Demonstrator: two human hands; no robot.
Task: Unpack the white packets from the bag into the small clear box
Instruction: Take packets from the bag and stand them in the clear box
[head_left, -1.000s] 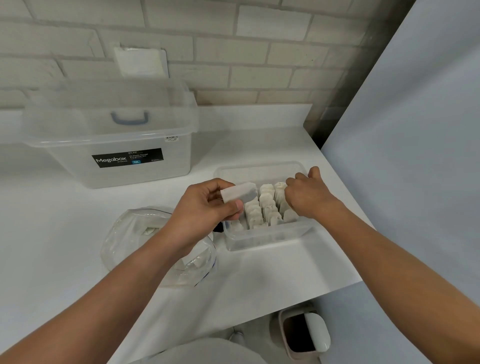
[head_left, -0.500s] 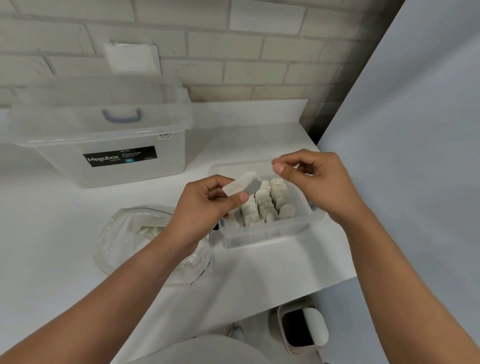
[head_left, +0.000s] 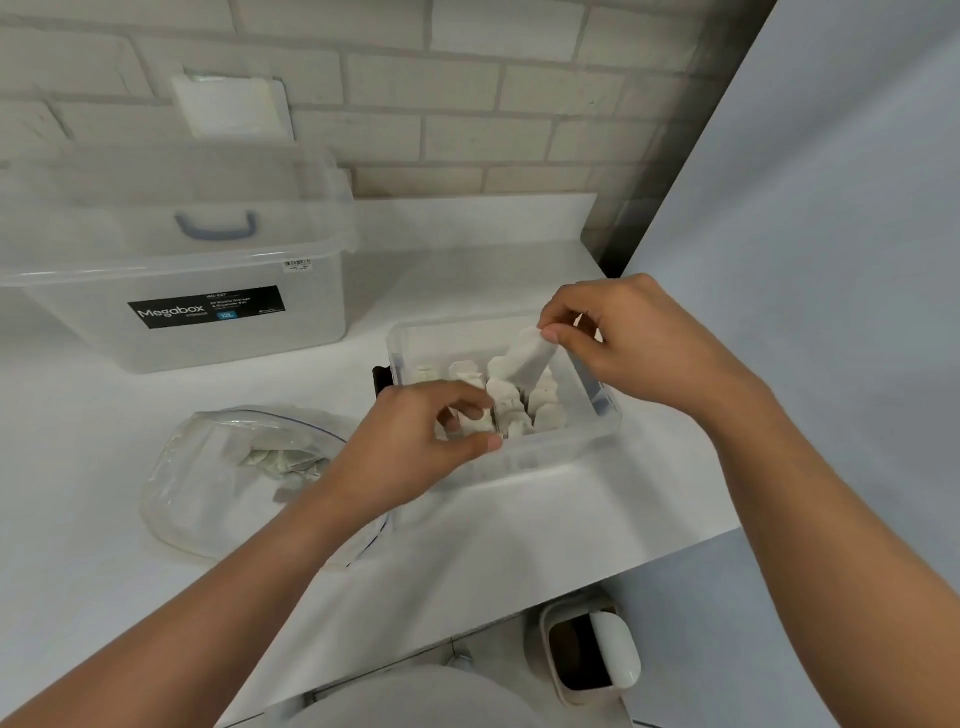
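The small clear box stands on the white counter and holds several white packets set upright in rows. My right hand pinches one white packet by its top end and holds it tilted over the box. My left hand hovers at the box's near-left corner, fingers curled and apart, with nothing in it. The clear zip bag lies to the left of the box with more packets inside.
A large clear Megabox bin with its lid sits at the back left against the brick wall. The counter's edge runs close to the box on the right. A small waste bin stands on the floor below.
The packet passed from my left hand to my right hand. My right hand now holds it over the box, and my left hand dropped toward the box's near-left corner.
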